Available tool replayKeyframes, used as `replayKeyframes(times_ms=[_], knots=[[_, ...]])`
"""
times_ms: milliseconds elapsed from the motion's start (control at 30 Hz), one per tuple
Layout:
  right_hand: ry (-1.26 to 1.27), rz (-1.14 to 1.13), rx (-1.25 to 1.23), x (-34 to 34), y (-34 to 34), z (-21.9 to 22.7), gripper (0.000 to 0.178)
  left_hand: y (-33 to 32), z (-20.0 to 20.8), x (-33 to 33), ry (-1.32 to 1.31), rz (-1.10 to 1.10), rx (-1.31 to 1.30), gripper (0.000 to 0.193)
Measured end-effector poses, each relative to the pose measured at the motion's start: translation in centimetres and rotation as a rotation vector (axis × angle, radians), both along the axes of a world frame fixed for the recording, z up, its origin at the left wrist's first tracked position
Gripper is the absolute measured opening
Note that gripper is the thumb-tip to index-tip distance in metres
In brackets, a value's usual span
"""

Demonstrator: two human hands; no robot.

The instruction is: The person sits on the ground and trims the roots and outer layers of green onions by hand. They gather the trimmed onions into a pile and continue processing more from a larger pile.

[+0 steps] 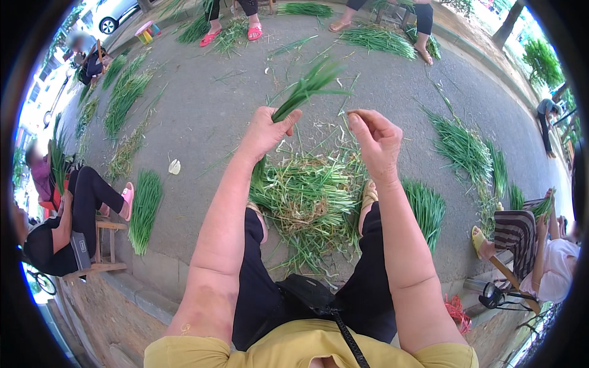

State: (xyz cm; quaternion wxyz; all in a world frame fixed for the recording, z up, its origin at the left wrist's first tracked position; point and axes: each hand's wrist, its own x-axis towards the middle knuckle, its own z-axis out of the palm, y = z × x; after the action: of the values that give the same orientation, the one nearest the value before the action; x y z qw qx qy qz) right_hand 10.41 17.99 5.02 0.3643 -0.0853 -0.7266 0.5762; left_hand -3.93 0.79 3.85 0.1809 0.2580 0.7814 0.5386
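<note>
My left hand point(270, 130) is closed round a bunch of garlic chives point(310, 86), its green leaf ends fanning up and to the right. To its right, my right hand point(378, 140) is raised with thumb and forefinger pinched together. Whatever may be between those fingertips is too small to make out. Below both hands, a loose heap of chives and yellowed trimmings point(313, 196) lies on the pavement between my feet.
Neater chive bundles lie by my right leg point(423, 208) and farther left point(146, 211). Another chive pile point(463, 147) spreads at the right. Seated people hold chives on both sides, and others sit across. A black bag point(307, 294) rests on my lap.
</note>
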Motion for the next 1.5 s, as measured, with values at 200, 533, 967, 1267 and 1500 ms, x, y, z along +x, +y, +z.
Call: replayKeyframes(times_ms=[200,533,967,1267,1500], knots=[[0.018,0.208,-0.360,0.2,-1.1,0.6,0.017,0.4,0.2,0.2,0.161,-0.039,-0.201,0.045],[-0.144,0.196,-0.341,-0.3,-1.1,0.3,0.015,1.1,-0.9,0.8,0.487,-0.010,-0.341,0.029],[0.095,-0.060,-0.675,-0.4,1.1,0.0,0.007,0.8,0.6,0.8,0.183,-0.029,-0.284,0.043],[0.081,-0.292,-0.614,-0.3,4.6,-0.7,0.013,0.4,0.2,0.9,-0.454,-0.253,0.116,0.039],[0.012,-0.290,-0.571,-0.1,4.4,-0.9,0.023,0.5,0.4,1.3,-0.567,-0.313,0.222,0.039]])
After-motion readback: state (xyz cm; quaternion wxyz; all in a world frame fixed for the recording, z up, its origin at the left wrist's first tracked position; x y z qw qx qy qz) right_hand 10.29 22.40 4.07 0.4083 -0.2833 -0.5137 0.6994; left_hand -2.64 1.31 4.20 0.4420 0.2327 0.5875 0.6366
